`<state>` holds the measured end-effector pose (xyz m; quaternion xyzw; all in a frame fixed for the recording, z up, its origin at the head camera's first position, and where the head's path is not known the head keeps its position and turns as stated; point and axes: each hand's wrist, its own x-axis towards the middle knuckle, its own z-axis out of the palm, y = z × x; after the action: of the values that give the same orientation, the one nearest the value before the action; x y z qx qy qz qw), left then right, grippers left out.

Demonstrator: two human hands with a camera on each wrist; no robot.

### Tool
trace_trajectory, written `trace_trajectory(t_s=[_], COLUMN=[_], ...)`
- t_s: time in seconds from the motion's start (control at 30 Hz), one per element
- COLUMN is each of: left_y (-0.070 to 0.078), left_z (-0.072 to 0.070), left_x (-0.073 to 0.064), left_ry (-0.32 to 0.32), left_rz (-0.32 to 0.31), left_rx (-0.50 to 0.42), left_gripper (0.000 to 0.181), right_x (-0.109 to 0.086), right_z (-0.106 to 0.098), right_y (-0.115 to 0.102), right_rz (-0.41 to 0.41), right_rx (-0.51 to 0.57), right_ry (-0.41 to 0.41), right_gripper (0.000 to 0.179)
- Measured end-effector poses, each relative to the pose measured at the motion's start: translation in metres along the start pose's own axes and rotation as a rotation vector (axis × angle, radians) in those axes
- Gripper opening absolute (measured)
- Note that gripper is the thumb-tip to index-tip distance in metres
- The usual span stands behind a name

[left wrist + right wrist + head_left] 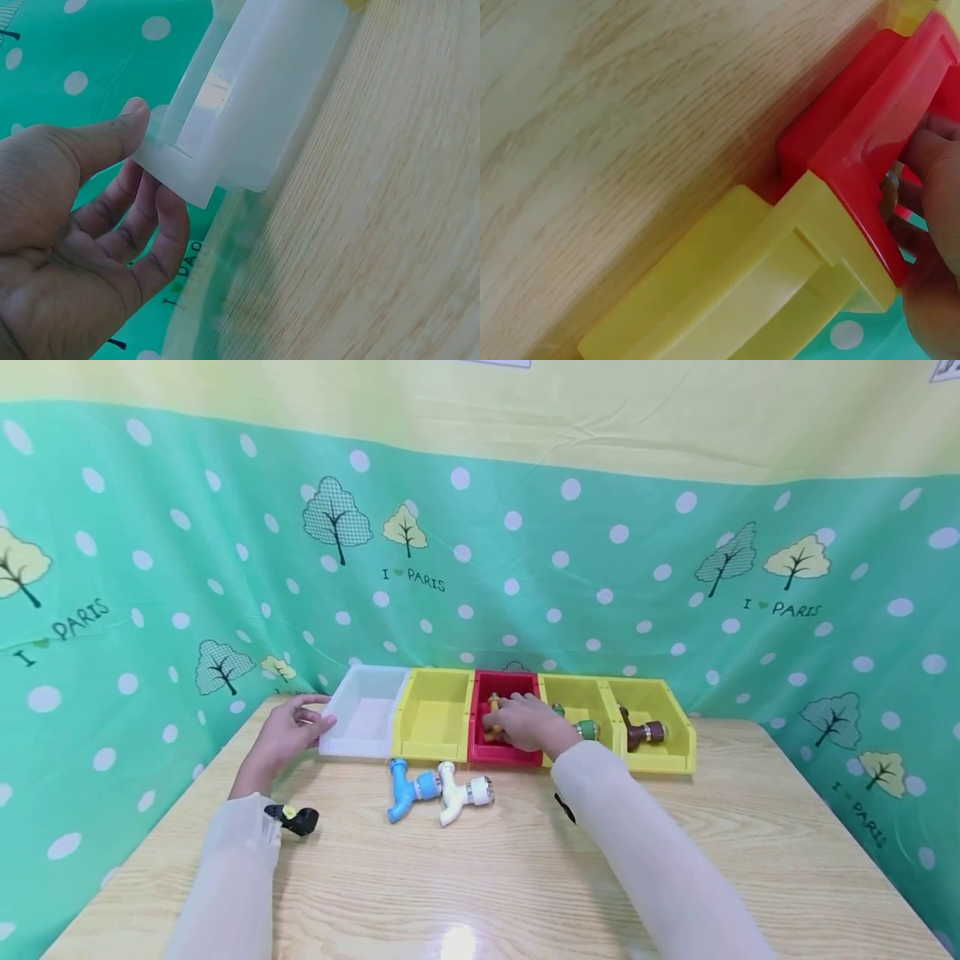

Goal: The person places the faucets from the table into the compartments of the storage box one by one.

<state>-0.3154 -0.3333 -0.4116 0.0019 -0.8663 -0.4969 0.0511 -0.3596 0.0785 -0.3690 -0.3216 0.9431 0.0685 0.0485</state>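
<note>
My left hand (291,731) holds the outer side edge of the white bin (363,748), thumb and curled fingers at its rim; the left wrist view shows this up close. Inside the red bin (506,757), the fingers of my right hand (528,723) grip an orange-brown tap (493,702), mostly hidden by the hand in the right wrist view. On the table in front of the bins lie a blue tap (405,790) and a white tap (454,794), side by side.
Right of the red bin, one yellow bin (555,761) holds a green tap (587,729), and the end yellow bin (678,762) a dark brown tap (645,733). Another yellow bin (432,749) stands between white and red. A green patterned cloth (480,585) hangs behind the wooden table (375,893).
</note>
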Motion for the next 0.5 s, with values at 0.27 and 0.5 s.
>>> trace_trajectory(t_s=[0.27, 0.5], left_y=[0.0011, 0.0001], left_z=[0.0018, 0.0011], left_x=[0.0002, -0.0005], left_ry=[0.001, 0.000], left_rz=[0.018, 0.003], left_rx=[-0.012, -0.011], left_gripper=[0.059, 0.060], right_x=[0.0050, 0.0077], right_z=[0.0043, 0.0070], right_y=[-0.0029, -0.0034], right_rz=[0.041, 0.021], right_rx=[-0.005, 0.005], right_ry=[-0.037, -0.014], right_gripper=[0.064, 0.054])
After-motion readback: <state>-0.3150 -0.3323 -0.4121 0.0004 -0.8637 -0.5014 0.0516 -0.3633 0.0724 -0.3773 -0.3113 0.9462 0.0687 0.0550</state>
